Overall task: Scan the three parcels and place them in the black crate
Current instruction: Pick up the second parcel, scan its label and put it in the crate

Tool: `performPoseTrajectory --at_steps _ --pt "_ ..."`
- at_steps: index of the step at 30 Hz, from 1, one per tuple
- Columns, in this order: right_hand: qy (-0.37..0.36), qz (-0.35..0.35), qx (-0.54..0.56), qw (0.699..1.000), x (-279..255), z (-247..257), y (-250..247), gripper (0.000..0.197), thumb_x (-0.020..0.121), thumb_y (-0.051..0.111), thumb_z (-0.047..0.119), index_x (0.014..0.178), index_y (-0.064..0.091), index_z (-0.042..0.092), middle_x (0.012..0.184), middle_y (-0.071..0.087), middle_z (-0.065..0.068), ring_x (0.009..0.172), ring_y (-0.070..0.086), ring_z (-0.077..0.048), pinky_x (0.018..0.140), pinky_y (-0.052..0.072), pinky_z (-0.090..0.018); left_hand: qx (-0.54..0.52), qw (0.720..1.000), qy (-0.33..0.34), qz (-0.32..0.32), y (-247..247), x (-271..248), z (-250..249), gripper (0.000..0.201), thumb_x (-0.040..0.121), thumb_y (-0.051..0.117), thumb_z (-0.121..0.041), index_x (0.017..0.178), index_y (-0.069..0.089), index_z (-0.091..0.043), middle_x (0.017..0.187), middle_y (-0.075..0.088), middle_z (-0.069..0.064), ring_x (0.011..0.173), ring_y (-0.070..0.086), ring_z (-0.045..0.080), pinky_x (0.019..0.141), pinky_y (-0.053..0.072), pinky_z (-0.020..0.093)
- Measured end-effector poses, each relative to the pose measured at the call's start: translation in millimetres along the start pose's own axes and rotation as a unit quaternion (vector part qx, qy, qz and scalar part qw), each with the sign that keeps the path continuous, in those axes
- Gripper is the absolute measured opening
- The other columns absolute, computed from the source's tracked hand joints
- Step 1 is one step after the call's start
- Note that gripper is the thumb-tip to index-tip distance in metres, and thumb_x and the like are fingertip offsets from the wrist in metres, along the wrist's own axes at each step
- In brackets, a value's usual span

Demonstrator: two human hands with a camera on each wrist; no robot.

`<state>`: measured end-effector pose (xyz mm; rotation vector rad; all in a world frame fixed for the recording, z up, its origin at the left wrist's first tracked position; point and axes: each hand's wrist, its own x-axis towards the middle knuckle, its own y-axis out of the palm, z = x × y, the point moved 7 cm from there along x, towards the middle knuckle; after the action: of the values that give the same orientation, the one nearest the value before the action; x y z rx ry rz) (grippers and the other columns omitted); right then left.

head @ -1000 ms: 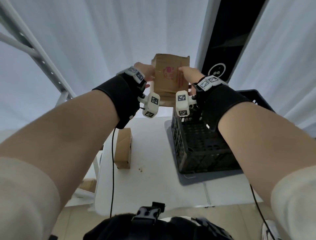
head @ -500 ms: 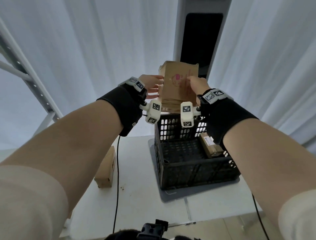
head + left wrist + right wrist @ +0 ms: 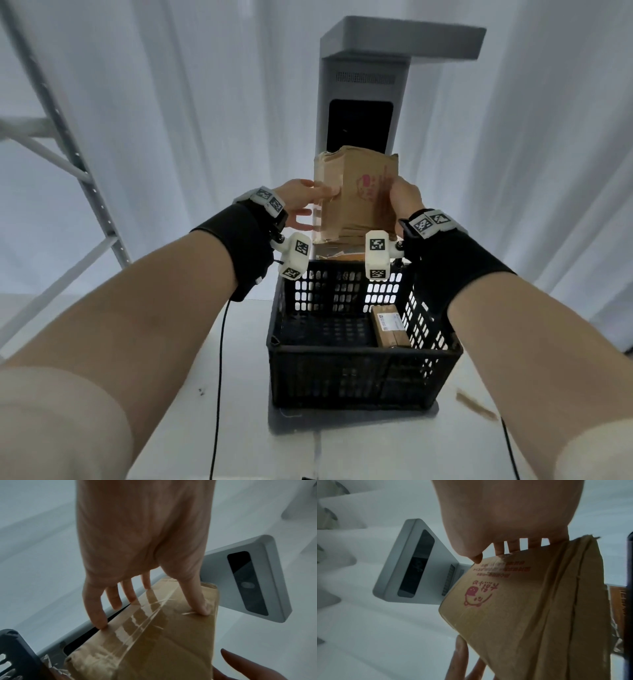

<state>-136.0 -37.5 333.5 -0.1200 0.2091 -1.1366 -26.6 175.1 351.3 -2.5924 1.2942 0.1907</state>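
A brown cardboard parcel (image 3: 359, 195) with a red print stands upright in the air between my hands, in front of the dark window of the grey scanner tower (image 3: 363, 102). My left hand (image 3: 301, 205) presses straight fingers on its taped side (image 3: 163, 642). My right hand (image 3: 404, 200) grips the right edge, thumb on the printed face (image 3: 522, 615) and fingers behind it. Below stands the black crate (image 3: 359, 373), with one labelled parcel (image 3: 390, 325) lying along its right wall.
The crate sits on a white table (image 3: 239, 428). A grey metal shelf frame (image 3: 68, 154) rises at the left and white curtains hang all around. A black cable (image 3: 219, 377) runs down the table. Crumpled brown packing (image 3: 342, 255) shows behind the crate's far rim.
The view has swung up and right, so the scanner now shows in full behind the parcel. The parcel on the table's left has left the view. Both hands stay on the held parcel.
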Motion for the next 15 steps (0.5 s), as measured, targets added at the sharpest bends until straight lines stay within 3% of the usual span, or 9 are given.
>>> performPoseTrajectory --at_steps 3,6,10,12,15 --pt "-0.025 0.051 -0.020 0.998 -18 7 -14 0.053 0.092 0.036 0.027 0.137 0.045 0.001 0.120 0.058 -0.014 0.108 0.058 -0.030 0.092 0.045 -0.035 -0.030 0.999 0.024 -0.035 17 -21 -12 0.041 0.084 0.080 -0.032 0.113 0.053 -0.025 0.115 0.064 0.003 0.100 0.065 0.020 0.073 0.059 0.045" --pt "-0.012 0.072 0.021 0.997 -10 -2 -28 0.073 0.077 0.045 0.048 0.137 0.045 0.007 0.129 0.061 -0.014 0.115 0.059 -0.035 0.103 0.046 -0.049 -0.052 0.995 0.057 -0.062 32 -40 -25 0.066 0.081 0.082 -0.032 0.136 0.046 -0.023 0.116 0.064 0.004 0.101 0.065 0.022 0.070 0.060 0.045" --pt "-0.057 0.129 -0.019 0.990 -43 15 -49 0.082 0.071 0.047 0.064 0.131 0.055 0.010 0.127 0.062 -0.011 0.121 0.058 -0.033 0.106 0.046 -0.050 -0.057 0.992 0.075 -0.081 50 -60 -35 0.072 0.079 0.083 -0.034 0.138 0.043 -0.023 0.120 0.066 0.004 0.105 0.067 0.022 0.074 0.061 0.047" --pt "-0.085 0.167 -0.036 0.982 -71 27 -61 0.063 0.078 0.045 0.061 0.117 0.063 0.016 0.117 0.063 -0.006 0.114 0.061 -0.028 0.107 0.046 -0.049 -0.036 0.990 0.088 -0.100 56 -66 -39 0.075 0.076 0.086 -0.038 0.137 0.045 -0.025 0.123 0.067 0.004 0.107 0.068 0.022 0.081 0.061 0.051" --pt "-0.086 0.199 -0.028 0.976 -94 36 -72 0.030 0.087 0.040 0.051 0.088 0.059 0.028 0.108 0.059 -0.003 0.099 0.056 -0.024 0.105 0.048 -0.051 -0.018 0.988 0.102 -0.110 61 -70 -48 0.075 0.073 0.086 -0.043 0.136 0.047 -0.027 0.124 0.067 0.003 0.109 0.068 0.023 0.087 0.059 0.054"
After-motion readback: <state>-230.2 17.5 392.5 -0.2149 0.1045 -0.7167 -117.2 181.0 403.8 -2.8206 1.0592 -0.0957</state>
